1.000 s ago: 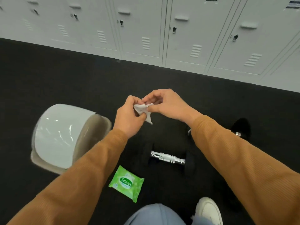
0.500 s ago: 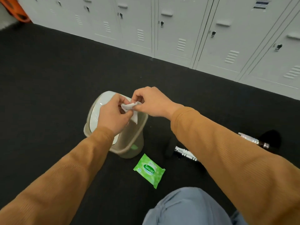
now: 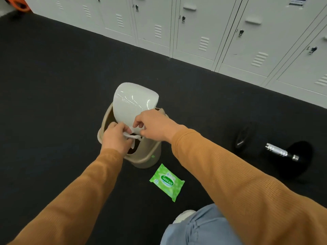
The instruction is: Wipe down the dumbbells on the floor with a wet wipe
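Observation:
A crumpled white wet wipe (image 3: pixel 130 136) is pinched in my left hand (image 3: pixel 115 138), right at the opening of a beige swing-lid bin (image 3: pixel 146 157). My right hand (image 3: pixel 156 126) is beside it, with thumb and fingers curled round the lower edge of the tilted white lid (image 3: pixel 132 103). One black dumbbell with a chrome handle (image 3: pixel 281 152) lies on the dark floor to the right, away from both hands. A green pack of wipes (image 3: pixel 167 181) lies flat just in front of the bin.
White lockers (image 3: pixel 194 29) line the far wall. An orange object (image 3: pixel 19 6) shows at the top left corner. My knee in jeans (image 3: pixel 200 227) and a white shoe (image 3: pixel 184 215) are at the bottom, near the pack.
Both hands carried the wipe leftwards from above the dumbbell to the bin. The right hand went from the wipe to the lid, which is now tilted up.

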Tool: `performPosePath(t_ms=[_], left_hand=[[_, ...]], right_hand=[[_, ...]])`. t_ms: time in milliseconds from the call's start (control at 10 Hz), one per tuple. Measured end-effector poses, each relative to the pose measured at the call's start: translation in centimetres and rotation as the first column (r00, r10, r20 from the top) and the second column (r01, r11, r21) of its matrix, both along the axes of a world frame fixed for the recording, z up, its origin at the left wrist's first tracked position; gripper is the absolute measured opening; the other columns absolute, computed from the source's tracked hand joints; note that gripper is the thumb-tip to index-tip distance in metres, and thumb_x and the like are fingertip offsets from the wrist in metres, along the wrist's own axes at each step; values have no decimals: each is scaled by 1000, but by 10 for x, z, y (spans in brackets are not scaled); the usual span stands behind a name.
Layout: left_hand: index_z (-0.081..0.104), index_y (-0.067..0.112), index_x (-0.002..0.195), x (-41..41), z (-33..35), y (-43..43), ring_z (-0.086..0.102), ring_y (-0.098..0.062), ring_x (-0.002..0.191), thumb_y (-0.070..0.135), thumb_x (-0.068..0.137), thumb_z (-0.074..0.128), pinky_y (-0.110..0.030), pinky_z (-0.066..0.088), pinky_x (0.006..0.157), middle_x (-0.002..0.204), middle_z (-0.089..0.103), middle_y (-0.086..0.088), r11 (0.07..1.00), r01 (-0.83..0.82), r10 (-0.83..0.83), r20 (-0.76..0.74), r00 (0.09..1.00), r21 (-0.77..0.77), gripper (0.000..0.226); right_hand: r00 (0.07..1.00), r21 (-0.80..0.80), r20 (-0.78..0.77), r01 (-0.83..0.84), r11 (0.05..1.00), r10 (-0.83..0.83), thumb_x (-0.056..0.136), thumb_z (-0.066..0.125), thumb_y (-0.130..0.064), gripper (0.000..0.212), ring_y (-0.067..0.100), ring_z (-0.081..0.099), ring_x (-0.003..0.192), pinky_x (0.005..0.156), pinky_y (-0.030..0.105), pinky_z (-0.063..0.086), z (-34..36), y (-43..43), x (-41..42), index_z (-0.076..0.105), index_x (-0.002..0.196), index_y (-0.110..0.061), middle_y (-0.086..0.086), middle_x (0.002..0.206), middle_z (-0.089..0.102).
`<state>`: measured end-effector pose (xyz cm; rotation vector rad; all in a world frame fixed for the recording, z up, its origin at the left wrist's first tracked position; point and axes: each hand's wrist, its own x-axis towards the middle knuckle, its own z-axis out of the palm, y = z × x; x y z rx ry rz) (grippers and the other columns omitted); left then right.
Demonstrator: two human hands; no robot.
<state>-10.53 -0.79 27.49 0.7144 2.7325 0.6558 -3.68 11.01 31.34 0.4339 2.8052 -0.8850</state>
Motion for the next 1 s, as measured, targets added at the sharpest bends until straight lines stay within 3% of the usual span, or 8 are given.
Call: performPosePath(t_ms=[200,400,500,800,1000], left_hand=[[61,15,108,2,-11,-2,54,-16,90,10,83,67,-32,50,87,107,60,-4,998,0,8,120,993,-66,26],[64,16,105,2,-3,0,56,-15,89,19,83,68,-31,49,88,102,63,-1,999,16,-15,38,999,-33,23],[63,18,102,7,6,3,56,-12,85,26,83,68,-26,47,80,96,63,3,1000,27,-27,6,1000,9,22],[60,22,106,39,52,39,56,-14,90,31,86,64,-30,47,83,102,61,2,988,137,-133,-64,989,74,23],[59,24,105,81,98,73,54,-10,85,27,86,62,-28,47,86,97,60,5,953,254,-243,-87,966,164,19]], right_hand=[[1000,36,-25,-10,999,11,90,57,-10,31,17,54,109,90,21,38,-3,-1,1,59,120,-19,2,121,57],[999,70,-28,-20,997,22,91,55,-15,31,15,53,111,94,24,37,-1,0,4,58,122,-19,0,123,56],[999,65,-42,3,998,0,91,56,-19,31,15,55,108,98,31,43,5,3,8,59,121,-20,-1,121,58],[988,97,-89,138,986,-130,90,57,-16,25,11,53,93,78,20,41,55,39,57,62,115,-19,-1,108,57],[952,203,-113,302,932,-284,90,59,-21,26,14,56,97,84,26,46,95,69,114,61,115,-21,-1,111,59]])
